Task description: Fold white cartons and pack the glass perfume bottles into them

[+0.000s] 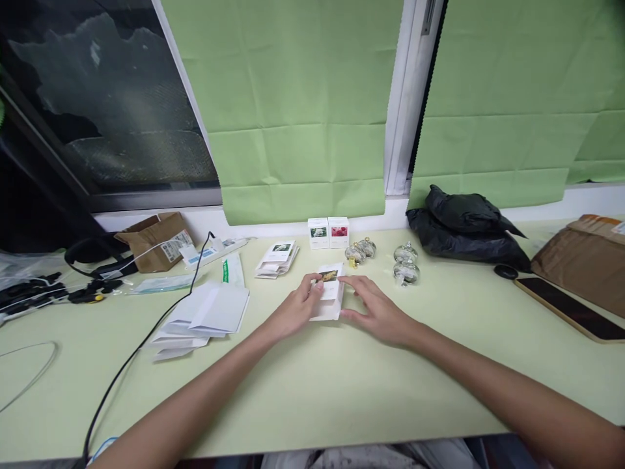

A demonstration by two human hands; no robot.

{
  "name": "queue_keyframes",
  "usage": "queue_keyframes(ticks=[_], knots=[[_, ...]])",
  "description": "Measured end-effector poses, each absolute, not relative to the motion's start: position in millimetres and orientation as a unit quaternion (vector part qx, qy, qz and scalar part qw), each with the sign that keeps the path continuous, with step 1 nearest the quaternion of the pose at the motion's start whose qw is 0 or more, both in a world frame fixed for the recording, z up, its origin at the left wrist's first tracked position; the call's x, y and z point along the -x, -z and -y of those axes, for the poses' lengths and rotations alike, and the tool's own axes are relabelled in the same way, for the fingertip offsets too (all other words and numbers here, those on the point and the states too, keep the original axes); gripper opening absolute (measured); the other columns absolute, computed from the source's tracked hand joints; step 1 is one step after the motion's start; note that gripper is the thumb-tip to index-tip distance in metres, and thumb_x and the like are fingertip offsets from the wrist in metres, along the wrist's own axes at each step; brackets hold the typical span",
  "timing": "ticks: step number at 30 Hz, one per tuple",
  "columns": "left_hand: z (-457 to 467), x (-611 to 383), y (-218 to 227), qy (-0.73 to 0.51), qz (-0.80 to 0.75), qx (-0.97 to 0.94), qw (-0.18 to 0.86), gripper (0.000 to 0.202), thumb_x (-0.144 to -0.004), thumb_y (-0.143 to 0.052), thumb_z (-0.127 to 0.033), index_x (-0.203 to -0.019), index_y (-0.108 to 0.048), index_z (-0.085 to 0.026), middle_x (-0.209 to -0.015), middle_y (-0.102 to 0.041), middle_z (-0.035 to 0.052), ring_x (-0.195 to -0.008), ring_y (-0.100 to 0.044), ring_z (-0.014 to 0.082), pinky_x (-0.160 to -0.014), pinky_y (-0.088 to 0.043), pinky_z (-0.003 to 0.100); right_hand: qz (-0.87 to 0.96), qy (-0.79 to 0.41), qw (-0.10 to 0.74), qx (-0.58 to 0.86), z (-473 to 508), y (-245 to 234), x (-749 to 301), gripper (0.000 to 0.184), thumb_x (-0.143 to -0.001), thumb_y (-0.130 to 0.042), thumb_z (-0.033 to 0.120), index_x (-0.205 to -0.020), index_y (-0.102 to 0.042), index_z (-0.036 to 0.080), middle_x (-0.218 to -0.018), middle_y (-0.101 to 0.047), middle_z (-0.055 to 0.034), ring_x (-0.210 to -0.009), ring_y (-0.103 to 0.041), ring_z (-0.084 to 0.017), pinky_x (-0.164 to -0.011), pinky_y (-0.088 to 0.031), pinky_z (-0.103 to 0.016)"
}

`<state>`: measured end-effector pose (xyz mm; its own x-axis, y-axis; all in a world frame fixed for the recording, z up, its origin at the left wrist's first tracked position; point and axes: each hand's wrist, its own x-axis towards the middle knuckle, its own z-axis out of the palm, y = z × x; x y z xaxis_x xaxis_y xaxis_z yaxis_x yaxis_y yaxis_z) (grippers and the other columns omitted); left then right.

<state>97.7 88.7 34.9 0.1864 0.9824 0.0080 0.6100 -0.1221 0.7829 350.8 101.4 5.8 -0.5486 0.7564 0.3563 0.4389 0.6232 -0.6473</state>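
Observation:
Between my hands lies a small white box [326, 307] with a dark and yellow picture near its top and an open-looking near end. My left hand [295, 305] grips its left side, with the thumb over the top face. My right hand [378, 307] is at the box's right edge, index finger and thumb apart and seeming to touch it. Beyond them stand two white boxes, one with a white-flower picture [318, 233] and one with a red-flower picture [338, 232]. Several shiny silver ornaments [405, 262] with clear parts, and a small gold piece [352, 262], sit to their right.
Flat white cartons [208, 311] are piled on the left, with a smaller stack [277, 258] behind. A black cable [146, 335] crosses the table there. At right are a black plastic bag [466, 228], a phone [576, 307] and a brown package [586, 260]. A cardboard box [155, 244] stands back left.

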Motion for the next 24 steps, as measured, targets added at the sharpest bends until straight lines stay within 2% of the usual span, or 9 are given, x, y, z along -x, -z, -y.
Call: queue_keyframes(ticks=[3, 6, 7, 9, 11, 13, 14, 19, 24], knots=[[-87.3, -86.7, -30.5, -0.288, -0.514, -0.733, 0.340, 0.053, -0.108, -0.035, -0.061, -0.144, -0.059, -0.030, -0.138, -0.070, 0.0061, -0.119, -0.068, 0.0256, -0.102, -0.053, 0.038, 0.852, -0.251, 0.303, 0.345, -109.4, 2.2, -360.5, 0.065, -0.102, -0.065, 0.050, -0.161, -0.042, 0.037, -0.164, -0.045, -0.0097, -0.152, -0.042, -0.033, -0.120, -0.044, -0.055], [-83.9, -77.5, -26.3, -0.278, -0.475, -0.774, 0.314, 0.046, -0.109, -0.038, -0.047, -0.149, -0.058, -0.035, -0.148, -0.065, 0.0033, -0.136, -0.060, 0.0254, -0.117, -0.045, 0.040, 0.864, -0.250, 0.276, 0.340, -113.3, 7.0, -370.3, 0.065, -0.103, -0.064, 0.050, -0.162, -0.041, 0.040, -0.170, -0.042, -0.0072, -0.155, -0.041, -0.033, -0.121, -0.044, -0.057], [-82.6, -74.8, -25.7, -0.271, -0.469, -0.785, 0.301, 0.046, -0.109, -0.040, -0.043, -0.150, -0.057, -0.036, -0.149, -0.065, 0.0031, -0.137, -0.060, 0.0255, -0.117, -0.045, 0.041, 0.866, -0.248, 0.270, 0.339, -113.9, 7.8, -372.8, 0.066, -0.103, -0.064, 0.050, -0.163, -0.040, 0.040, -0.170, -0.041, -0.0068, -0.155, -0.041, -0.033, -0.121, -0.043, -0.058], [-80.6, -69.8, -25.7, -0.255, -0.459, -0.801, 0.289, 0.050, -0.104, -0.049, -0.036, -0.154, -0.054, -0.039, -0.154, -0.060, 0.0045, -0.128, -0.065, 0.0263, -0.107, -0.054, 0.041, 0.871, -0.242, 0.264, 0.337, -114.7, 8.4, -376.2, 0.068, -0.102, -0.065, 0.051, -0.164, -0.040, 0.039, -0.171, -0.041, -0.0073, -0.156, -0.040, -0.034, -0.123, -0.040, -0.059], [-80.3, -66.0, -26.1, -0.241, -0.448, -0.811, 0.290, 0.060, -0.097, -0.063, -0.033, -0.156, -0.053, -0.040, -0.166, -0.047, 0.0067, -0.117, -0.070, 0.0261, -0.093, -0.060, 0.039, 0.874, -0.236, 0.262, 0.334, -115.3, 8.3, -377.7, 0.069, -0.101, -0.068, 0.052, -0.163, -0.042, 0.038, -0.172, -0.040, -0.0079, -0.157, -0.039, -0.034, -0.125, -0.037, -0.060], [-81.8, -64.1, -25.5, -0.242, -0.434, -0.817, 0.292, 0.065, -0.090, -0.074, -0.034, -0.153, -0.057, -0.040, -0.174, -0.034, 0.0073, -0.116, -0.070, 0.0265, -0.090, -0.061, 0.038, 0.876, -0.234, 0.264, 0.330, -115.5, 7.8, -377.7, 0.069, -0.099, -0.070, 0.052, -0.162, -0.045, 0.037, -0.172, -0.040, -0.0083, -0.157, -0.039, -0.034, -0.126, -0.036, -0.060], [-83.0, -64.1, -24.7, -0.247, -0.428, -0.819, 0.293, 0.064, -0.089, -0.077, -0.036, -0.151, -0.059, -0.039, -0.174, -0.032, 0.0071, -0.120, -0.069, 0.0274, -0.092, -0.061, 0.039, 0.876, -0.234, 0.264, 0.329, -115.3, 7.3, -377.4, 0.069, -0.099, -0.070, 0.052, -0.162, -0.045, 0.036, -0.172, -0.040, -0.0082, -0.157, -0.039, -0.034, -0.126, -0.036, -0.059], [-88.0, -69.2, -16.5, -0.287, -0.407, -0.812, 0.304, 0.056, -0.088, -0.081, -0.039, -0.143, -0.067, -0.037, -0.165, -0.050, 0.0057, -0.144, -0.056, 0.0308, -0.113, -0.054, 0.047, 0.877, -0.233, 0.261, 0.330, -112.3, 5.1, -375.6, 0.066, -0.101, -0.067, 0.051, -0.161, -0.045, 0.036, -0.171, -0.041, -0.0075, -0.157, -0.040, -0.032, -0.126, -0.036, -0.057], [-86.9, -73.6, -9.4, -0.307, -0.418, -0.809, 0.276, 0.055, -0.090, -0.078, -0.043, -0.143, -0.067, -0.034, -0.164, -0.051, 0.0063, -0.150, -0.051, 0.0308, -0.122, -0.047, 0.051, 0.877, -0.221, 0.275, 0.325, -112.3, 6.3, -375.4, 0.063, -0.101, -0.067, 0.048, -0.159, -0.048, 0.034, -0.169, -0.044, -0.0091, -0.155, -0.043, -0.032, -0.124, -0.038, -0.057]])
